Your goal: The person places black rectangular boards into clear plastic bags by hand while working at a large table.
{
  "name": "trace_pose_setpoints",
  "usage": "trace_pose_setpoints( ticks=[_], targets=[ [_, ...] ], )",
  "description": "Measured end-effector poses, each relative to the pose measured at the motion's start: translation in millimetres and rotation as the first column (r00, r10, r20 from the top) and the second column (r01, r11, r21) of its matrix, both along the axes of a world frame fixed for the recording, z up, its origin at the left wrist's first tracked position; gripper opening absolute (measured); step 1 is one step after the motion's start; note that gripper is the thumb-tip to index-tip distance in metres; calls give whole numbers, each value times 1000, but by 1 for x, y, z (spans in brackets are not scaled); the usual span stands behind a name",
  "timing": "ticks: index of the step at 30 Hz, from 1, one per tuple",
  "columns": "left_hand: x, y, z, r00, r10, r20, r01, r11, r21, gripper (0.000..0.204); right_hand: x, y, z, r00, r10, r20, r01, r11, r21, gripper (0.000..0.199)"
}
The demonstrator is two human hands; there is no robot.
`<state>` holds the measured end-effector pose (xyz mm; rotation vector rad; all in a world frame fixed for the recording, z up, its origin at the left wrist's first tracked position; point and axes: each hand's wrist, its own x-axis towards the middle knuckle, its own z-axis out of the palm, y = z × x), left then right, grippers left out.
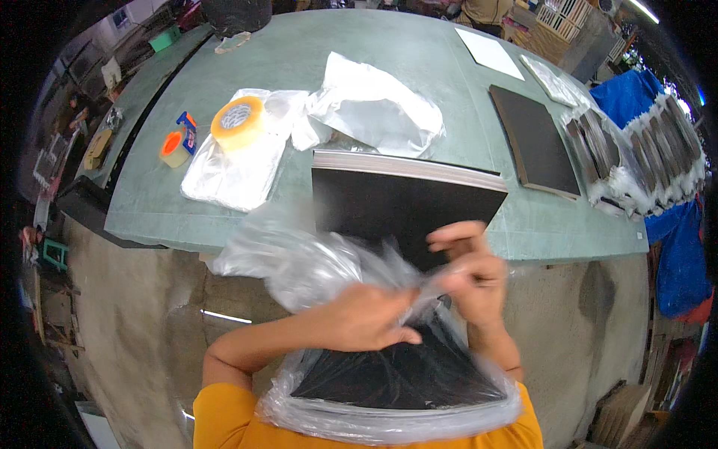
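Observation:
My left hand [366, 318] is closed on a bunched, crinkled clear plastic bag [299, 262] that spreads out to its left. Slightly blurred, my right hand [475, 280] pinches the same film, with its forefinger lifted off. Just beyond them, a stack of black-covered boards with pale edges [396, 202] leans upright at the table's near edge. Closer to me, a flat black panel [396, 374] shows through clear plastic and rests against my yellow shirt. Whether the film over it belongs to the same bag, I cannot tell.
The green table [284, 45] carries a large tape roll [238, 122] on folded plastic bags [224, 176], a small tape dispenser [178, 142] and crumpled plastic [374, 97]. Rightward lie another black-covered stack [535, 138], a white sheet [490, 54] and several plastic-wrapped black bundles [636, 153].

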<state>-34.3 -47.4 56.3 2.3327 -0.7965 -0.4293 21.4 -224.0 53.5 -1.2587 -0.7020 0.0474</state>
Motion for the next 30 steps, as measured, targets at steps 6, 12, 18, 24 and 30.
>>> trace_pose_setpoints(
  ticks=[6, 12, 18, 24, 30],
  targets=[
    [10, 0, 15, 934, 345, -89, -311, 668, -676, 24, 4, 5, 3, 988, 147, 43, -122, 928, -353, 26],
    [25, 16, 11, 871, 149, -467, -474, 498, -726, 26, 6, -5, -17, 700, 602, -384, -710, 645, -282, 25],
    [38, 50, 13, 794, -412, -447, 200, 871, -449, 33, 12, -26, 2, 584, 695, -420, -812, 498, -305, 33],
    [21, 68, 36, 863, -441, -246, 232, 779, -582, 32, 9, -26, -18, 757, 609, -237, -219, -104, -970, 42],
    [-5, 63, -50, 979, -193, 60, 115, 776, 621, 10, -1, -40, -14, 751, 616, -237, 61, -421, -905, 26]
  ],
)
